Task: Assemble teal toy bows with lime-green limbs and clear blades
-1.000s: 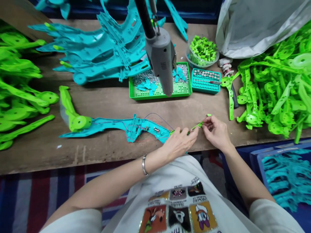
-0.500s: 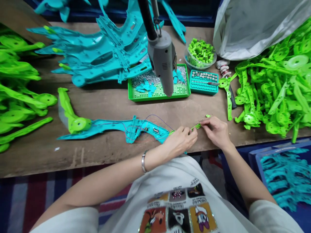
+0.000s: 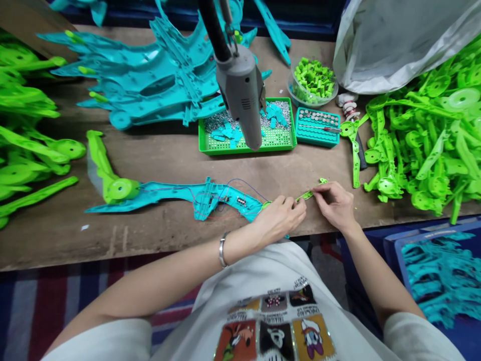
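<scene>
Brown tabletop (image 3: 169,160) spans the head view, where a grey power tool (image 3: 242,85) hangs over a green tray (image 3: 278,142) of screws. Near the front edge lies a long turquoise shell (image 3: 161,194), a slim green strip (image 3: 305,195) extending beyond its right end. The left hand (image 3: 280,215) curls over the strip's inner part; whether it grips cannot be told. The right hand (image 3: 333,203) pinches the strip near its outer end.

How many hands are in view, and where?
2: the left hand lies over the right end of the turquoise shell; the right hand has its fingertips at the slender green part. No other hands show.
</scene>
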The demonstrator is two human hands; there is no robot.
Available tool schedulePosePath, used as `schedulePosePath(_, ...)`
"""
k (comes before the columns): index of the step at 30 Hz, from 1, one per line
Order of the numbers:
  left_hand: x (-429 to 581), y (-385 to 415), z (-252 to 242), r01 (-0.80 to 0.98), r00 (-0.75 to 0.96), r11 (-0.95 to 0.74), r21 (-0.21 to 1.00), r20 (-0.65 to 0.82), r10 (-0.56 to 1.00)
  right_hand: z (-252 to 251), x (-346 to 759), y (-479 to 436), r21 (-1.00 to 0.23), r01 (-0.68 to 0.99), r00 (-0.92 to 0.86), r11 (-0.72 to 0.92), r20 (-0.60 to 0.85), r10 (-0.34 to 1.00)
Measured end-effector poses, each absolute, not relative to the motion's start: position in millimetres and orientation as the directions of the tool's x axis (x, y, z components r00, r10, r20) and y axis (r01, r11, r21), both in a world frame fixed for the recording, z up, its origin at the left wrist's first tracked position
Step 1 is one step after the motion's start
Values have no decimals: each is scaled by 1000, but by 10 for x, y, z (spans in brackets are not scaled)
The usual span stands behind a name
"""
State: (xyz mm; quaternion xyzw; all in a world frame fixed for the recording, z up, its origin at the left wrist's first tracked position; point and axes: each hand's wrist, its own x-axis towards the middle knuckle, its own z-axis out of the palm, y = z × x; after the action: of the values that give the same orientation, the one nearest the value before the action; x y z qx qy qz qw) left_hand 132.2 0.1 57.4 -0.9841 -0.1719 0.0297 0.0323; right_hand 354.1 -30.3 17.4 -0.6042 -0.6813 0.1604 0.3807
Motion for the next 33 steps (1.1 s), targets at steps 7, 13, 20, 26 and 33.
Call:
schedulePosePath(7, 1313, 8, 548, 324, 943, -943, -71, -48, 328, 117, 3454, -355, -570, 802, 69, 177, 383, 921)
schedulePosePath(13, 1308, 16, 546, 328, 943, -943, -58, -44, 330, 141, 3456, -373, -494, 845, 29, 203, 421, 907)
schedulePosePath(20, 1309, 34, 513, 313, 949, -949, -45, -29, 314, 85, 3433, -469, -239, 910, -225, 340, 404, 887)
schedulePosePath(26, 1214, 85, 516, 323, 946, -946, 5, -19, 323, 68, 3452, -494, -180, 908, -293, 379, 376, 879)
schedulePosePath(33, 1049, 78, 601, 611, 788, -787, 82, 25, 615, 271, 3289, -534, -527, 779, -147, 339, 373, 916)
